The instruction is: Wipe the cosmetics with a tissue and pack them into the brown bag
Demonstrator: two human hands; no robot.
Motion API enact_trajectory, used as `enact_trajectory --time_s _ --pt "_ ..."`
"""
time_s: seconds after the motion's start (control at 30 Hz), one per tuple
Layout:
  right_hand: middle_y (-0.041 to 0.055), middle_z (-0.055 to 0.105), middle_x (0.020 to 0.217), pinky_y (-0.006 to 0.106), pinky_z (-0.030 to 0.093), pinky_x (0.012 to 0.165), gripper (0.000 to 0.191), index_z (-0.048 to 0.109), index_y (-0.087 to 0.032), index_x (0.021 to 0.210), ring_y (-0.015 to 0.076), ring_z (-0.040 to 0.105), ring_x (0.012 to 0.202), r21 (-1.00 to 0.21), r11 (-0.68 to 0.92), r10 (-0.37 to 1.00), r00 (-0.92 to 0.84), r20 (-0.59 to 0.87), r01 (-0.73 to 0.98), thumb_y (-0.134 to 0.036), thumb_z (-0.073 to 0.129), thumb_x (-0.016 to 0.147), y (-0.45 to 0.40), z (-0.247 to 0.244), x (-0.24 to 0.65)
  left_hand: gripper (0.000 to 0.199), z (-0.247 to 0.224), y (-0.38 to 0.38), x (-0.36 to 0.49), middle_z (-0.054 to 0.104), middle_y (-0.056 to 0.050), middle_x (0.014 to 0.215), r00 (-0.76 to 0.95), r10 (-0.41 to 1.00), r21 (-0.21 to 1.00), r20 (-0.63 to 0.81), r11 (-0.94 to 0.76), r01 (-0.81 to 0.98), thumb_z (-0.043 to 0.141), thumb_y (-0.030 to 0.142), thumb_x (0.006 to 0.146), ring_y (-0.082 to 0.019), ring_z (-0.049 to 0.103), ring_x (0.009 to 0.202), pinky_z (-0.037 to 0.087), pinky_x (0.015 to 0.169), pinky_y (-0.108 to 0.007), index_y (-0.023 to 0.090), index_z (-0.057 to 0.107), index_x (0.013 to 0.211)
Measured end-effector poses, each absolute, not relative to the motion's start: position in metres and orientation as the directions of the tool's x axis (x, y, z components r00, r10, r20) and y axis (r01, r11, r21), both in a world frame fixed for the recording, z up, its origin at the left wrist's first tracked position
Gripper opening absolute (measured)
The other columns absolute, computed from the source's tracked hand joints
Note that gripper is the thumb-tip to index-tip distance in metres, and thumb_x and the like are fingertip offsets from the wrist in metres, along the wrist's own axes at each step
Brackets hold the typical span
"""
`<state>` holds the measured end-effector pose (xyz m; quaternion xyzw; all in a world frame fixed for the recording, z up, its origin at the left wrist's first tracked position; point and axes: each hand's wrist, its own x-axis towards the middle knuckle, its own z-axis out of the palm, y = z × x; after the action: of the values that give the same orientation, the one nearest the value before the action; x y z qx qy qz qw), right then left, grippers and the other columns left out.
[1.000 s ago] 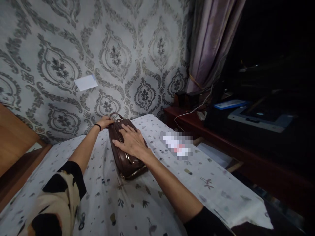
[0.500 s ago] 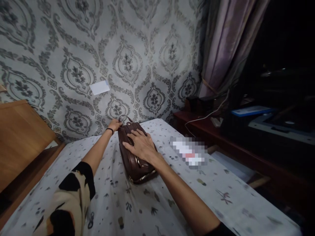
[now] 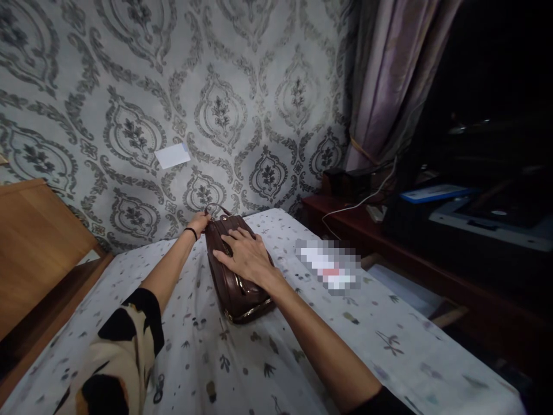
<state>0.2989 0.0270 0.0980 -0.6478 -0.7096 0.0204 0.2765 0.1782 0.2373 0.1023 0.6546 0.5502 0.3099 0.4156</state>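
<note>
A brown leather bag (image 3: 221,282) with gold zips lies on the white patterned sheet (image 3: 190,357), its thin handle loop standing up at the far end. My left hand (image 3: 200,223) is at the bag's far left corner, fingers closed on it near the base of the handle; the fingertips are partly hidden. Flat across the top of the bag rests my right hand (image 3: 245,253), its fingers spread and covering part of a zip.
Patterned wallpaper with a small white card (image 3: 173,155) rises behind. A wooden board (image 3: 43,248) stands left. To the right are a blurred-out item (image 3: 330,268), a dark red desk (image 3: 319,210) with a white cable, and a purple curtain (image 3: 380,80).
The view has shifted slightly, so the surroundings sit a little further left. Both hands keep the same places on the bag.
</note>
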Motion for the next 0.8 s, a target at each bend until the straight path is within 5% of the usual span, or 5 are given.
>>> enact_trajectory --time_s 0.3,0.67,0.8 --pt "0.0082 0.052 0.146 0.057 0.032 0.109 0.053 0.058 -0.023 0.133 0.0309 0.04 0.138 -0.366 0.17 0.924 -0.019 0.383 0.915 -0.056 0.044 0.095 0.027 0.098 0.299 0.02 0.104 0.226 0.176 0.067 0.001 0.074 0.246 0.957 0.917 0.155 -0.232 0.323 0.066 0.033 0.08 -0.013 0.061 0.071 0.046 0.064 -0.022 0.016 0.059 0.075" --pt "0.0147 0.038 0.155 0.054 0.027 0.112 0.056 0.054 -0.025 0.139 0.0318 0.033 0.143 -0.383 0.111 0.942 0.026 0.335 0.917 -0.058 0.046 0.094 0.024 0.101 0.298 0.026 0.123 0.232 0.192 0.067 -0.001 0.066 0.266 0.963 0.927 0.047 -0.141 0.347 0.071 0.037 0.063 -0.016 0.062 0.061 0.041 0.053 -0.024 0.019 0.059 0.077" --pt "0.0173 0.047 0.147 0.054 0.028 0.111 0.055 0.056 -0.024 0.137 0.0322 0.037 0.14 -0.37 0.115 0.944 0.015 0.331 0.922 -0.058 0.045 0.094 0.023 0.103 0.298 0.031 0.128 0.242 0.208 0.061 0.001 0.057 0.293 0.956 0.902 0.002 -0.128 0.412 0.081 0.037 0.057 -0.015 0.058 0.055 0.039 0.051 -0.024 0.018 0.064 0.074"
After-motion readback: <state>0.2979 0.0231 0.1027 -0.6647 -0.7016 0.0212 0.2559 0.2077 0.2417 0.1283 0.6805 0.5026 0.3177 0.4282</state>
